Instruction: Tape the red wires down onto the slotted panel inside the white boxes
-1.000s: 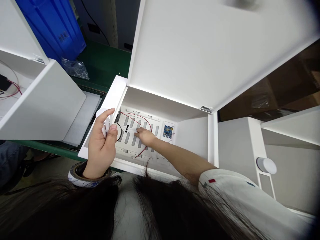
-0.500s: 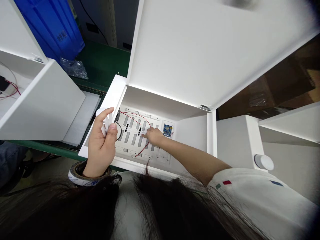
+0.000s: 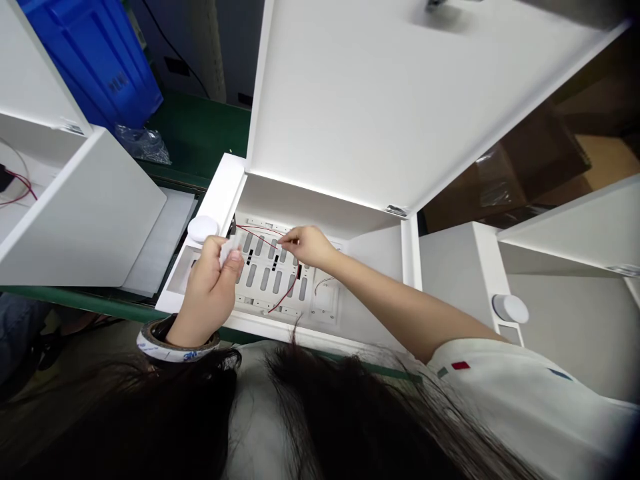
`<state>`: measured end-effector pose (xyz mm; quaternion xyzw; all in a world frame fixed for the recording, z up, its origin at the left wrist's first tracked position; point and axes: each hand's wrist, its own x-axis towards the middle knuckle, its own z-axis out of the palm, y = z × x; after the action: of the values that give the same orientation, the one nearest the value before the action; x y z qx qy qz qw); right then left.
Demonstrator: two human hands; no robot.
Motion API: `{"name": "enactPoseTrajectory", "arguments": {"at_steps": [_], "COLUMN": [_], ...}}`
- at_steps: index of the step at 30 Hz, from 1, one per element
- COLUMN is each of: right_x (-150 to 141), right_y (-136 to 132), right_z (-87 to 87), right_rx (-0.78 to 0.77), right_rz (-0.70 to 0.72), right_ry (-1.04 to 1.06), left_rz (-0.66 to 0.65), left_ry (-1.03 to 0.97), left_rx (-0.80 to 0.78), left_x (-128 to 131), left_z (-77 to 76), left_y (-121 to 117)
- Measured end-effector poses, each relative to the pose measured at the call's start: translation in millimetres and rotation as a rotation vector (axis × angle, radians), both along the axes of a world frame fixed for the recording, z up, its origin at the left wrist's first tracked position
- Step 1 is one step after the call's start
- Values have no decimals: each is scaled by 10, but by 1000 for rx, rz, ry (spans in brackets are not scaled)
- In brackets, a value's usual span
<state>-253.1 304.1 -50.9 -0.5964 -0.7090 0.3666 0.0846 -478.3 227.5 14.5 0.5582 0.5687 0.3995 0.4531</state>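
Left hand (image 3: 210,293) grips plastic (image 3: 225,252) (right hand (image 3: 310,245) pinches wire (image 3: 260,232)).

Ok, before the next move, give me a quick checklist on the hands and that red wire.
Right hand on the red wire: ok, fingertips pinch it.
Left hand holding the small white part: ok, though fingers hide most of it.
3M tape roll seated around the left wrist: ok.
Wire clear of the black strips on the slotted white panel: cannot tell.
Loose hair strand away from the panel: not ok, it seems to reach the panel's lower edge.
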Motion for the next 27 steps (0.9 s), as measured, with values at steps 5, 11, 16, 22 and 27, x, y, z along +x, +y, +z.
{"name": "enactPoseTrajectory", "arguments": {"at_steps": [5, 11, 16, 22, 27], "right_x": [-248, -173, -86, -74, 85], "right_y": [-248, -399, -470, -648, -474], "right_z": [800, 1087, 1124, 1123, 914], "right_rx": [6, -111, -39, 490, 620], "right_rz": [137, 166, 88, 401, 394], "right_ry": [663, 689, 425, 116, -137], "left_rz": [-266, -291, -268, -238, -107], "left_ry": [130, 199, 225, 150, 92], "left_rx": [-68, -43, -59, -130, -122], "left_x": [36, 91, 128, 210, 186], "left_z": [196, 209, 183, 212, 212], "left_y": [-31, -47, -51, -11, -11]}}
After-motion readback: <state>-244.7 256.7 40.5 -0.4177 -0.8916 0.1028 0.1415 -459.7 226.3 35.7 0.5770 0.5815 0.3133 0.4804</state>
